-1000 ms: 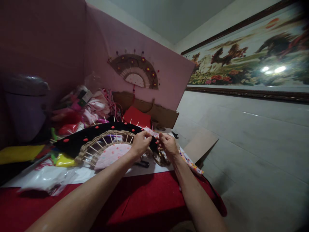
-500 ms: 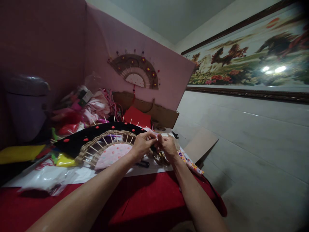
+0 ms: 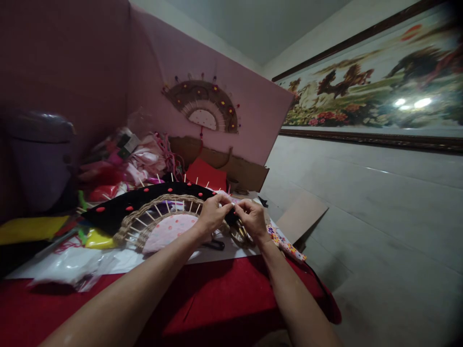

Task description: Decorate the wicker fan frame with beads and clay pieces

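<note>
My left hand and my right hand meet over the right end of a fan-shaped craft piece. Both are closed in a pinch, fingertips nearly touching, around a small white piece too tiny to identify. The fan has a black band with red dots, a braided cord arch, pale sticks, and a pink dotted half-round at its centre. My left forearm passes over that half-round's right side. Under my right hand lie scissors, partly hidden.
A clear bag of white material and a yellow packet lie left on the red cloth. Behind are heaped pink fabric and red paper. Another fan hangs on the pink board. Flowered fabric lies right.
My fingertips have drawn slightly apart, and the right hand's fingers have shifted upward around the small white piece. The fan and surrounding things stay where they were.
</note>
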`<state>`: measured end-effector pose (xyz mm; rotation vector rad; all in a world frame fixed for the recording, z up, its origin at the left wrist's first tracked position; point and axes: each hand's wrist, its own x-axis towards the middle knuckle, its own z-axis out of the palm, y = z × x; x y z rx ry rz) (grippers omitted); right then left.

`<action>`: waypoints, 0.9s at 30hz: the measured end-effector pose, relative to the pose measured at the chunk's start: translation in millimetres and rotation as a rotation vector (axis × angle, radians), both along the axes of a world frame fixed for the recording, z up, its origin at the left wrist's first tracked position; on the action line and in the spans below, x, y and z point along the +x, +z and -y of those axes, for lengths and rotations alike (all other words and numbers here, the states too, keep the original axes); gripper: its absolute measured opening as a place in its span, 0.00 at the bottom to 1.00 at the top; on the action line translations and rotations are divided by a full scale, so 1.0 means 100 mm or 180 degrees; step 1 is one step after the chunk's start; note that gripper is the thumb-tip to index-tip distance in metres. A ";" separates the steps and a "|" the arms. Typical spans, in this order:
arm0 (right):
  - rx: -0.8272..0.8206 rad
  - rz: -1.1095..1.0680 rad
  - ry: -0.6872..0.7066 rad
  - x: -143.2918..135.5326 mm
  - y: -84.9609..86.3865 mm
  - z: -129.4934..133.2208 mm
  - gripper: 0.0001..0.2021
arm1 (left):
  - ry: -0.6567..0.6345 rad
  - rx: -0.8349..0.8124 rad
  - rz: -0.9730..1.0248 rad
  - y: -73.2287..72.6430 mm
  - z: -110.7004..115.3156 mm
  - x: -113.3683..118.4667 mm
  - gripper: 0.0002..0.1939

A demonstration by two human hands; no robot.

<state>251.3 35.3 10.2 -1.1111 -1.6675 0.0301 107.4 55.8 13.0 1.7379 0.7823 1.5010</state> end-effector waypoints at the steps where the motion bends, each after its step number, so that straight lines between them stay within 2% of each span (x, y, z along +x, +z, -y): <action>1: 0.0006 -0.0108 -0.0025 0.01 0.00 0.00 0.12 | 0.0019 -0.0002 0.0024 0.00 0.00 0.00 0.04; 4: -0.0030 -0.0641 0.0053 0.05 0.00 -0.02 0.11 | 0.0126 -0.0078 0.0095 0.00 -0.01 0.00 0.05; 8: -0.0473 -0.1044 0.0787 0.03 0.00 -0.03 0.13 | -0.0029 -0.0282 0.0184 0.00 -0.01 0.00 0.07; 10: -0.0661 -0.1089 0.0992 0.00 -0.01 -0.02 0.11 | -0.0176 -0.0324 0.0203 0.00 -0.01 0.00 0.08; 27: -0.0715 -0.1216 0.1005 -0.02 0.00 -0.01 0.08 | -0.0323 -0.0508 0.0091 0.05 0.06 0.00 0.07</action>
